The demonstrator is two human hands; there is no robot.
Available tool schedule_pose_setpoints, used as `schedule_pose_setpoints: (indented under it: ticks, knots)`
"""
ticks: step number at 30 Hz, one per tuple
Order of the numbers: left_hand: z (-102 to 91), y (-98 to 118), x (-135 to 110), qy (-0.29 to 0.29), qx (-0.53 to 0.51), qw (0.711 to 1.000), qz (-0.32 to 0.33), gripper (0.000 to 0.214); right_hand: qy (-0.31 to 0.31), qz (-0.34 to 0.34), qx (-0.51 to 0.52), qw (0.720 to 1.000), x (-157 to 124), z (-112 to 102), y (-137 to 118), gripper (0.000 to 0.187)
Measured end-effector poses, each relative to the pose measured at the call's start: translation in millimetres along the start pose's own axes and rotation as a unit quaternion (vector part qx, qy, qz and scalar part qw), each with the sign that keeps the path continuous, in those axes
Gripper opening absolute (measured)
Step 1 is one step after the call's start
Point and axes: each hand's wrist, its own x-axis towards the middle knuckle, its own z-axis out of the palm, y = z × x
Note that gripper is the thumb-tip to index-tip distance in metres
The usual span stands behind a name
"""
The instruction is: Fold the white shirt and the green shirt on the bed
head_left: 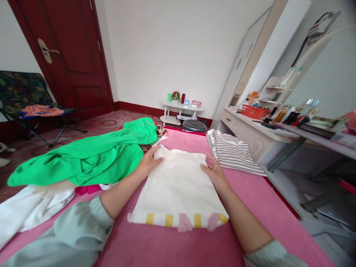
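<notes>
On the pink sheet (258, 200), the white cloth (180, 185) looks folded, its far corners pinched by left hand (150, 162) and right hand (217, 173), striped cloth (233, 152) already folded, green cloth (111, 152) yet loose.

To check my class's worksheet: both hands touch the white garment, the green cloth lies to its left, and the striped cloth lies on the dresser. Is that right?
No: the head view shows the striped cloth on the pink cover, not the dresser. The left hand and right hand do touch the white garment, with the green cloth left of it.
</notes>
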Motion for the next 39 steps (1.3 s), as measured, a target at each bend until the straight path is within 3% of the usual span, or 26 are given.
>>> schedule_pose_setpoints:
  ticks: [2,5,11,15,20,23,26,29,32,35,36,39]
  knots:
    - [-1.8,-6,0,-0.021,0.037,0.999,0.028,0.052,-0.025,-0.036,-0.012,0.999,-3,-1,2,0.058]
    - [-3.4,-6,2,-0.015,0.088,0.996,0.020,0.048,-0.016,-0.063,-0.049,0.997,-3,-1,0,0.044]
    - [0.3,-4,17,0.041,0.172,0.983,0.043,0.052,0.019,-0.118,-0.088,0.989,-1,2,8,0.051]
    - [-0.9,1,38,0.060,0.281,0.958,0.021,0.047,0.043,-0.122,-0.110,0.986,0,2,14,0.053]
    - [-10.3,14,65,0.009,0.358,0.934,0.010,0.021,0.048,-0.091,-0.098,0.990,1,2,16,0.054]
    - [-16.5,23,79,-0.033,0.389,0.921,0.002,0.030,0.045,-0.087,-0.094,0.991,2,1,17,0.052]
    - [-16.2,32,86,-0.038,0.418,0.907,-0.011,0.032,0.046,-0.082,-0.094,0.991,2,2,16,0.053]
    - [-1.5,44,76,0.009,0.442,0.897,-0.001,0.024,0.047,-0.094,-0.092,0.990,-1,2,12,0.054]
    - [30.6,54,49,0.026,0.423,0.900,0.104,0.024,0.040,-0.114,-0.082,0.989,-5,4,5,0.052]
    - [70.1,57,12,-0.072,0.312,0.920,0.228,0.021,0.045,-0.125,-0.056,0.989,-7,5,-1,0.045]
    - [81.4,57,0,-0.106,0.271,0.925,0.245,0.024,0.048,-0.128,-0.043,0.990,-8,4,-2,0.042]
    - [102.1,52,-23,-0.122,0.217,0.932,0.264,0.041,0.047,-0.144,0.000,0.989,-11,4,-7,0.029]
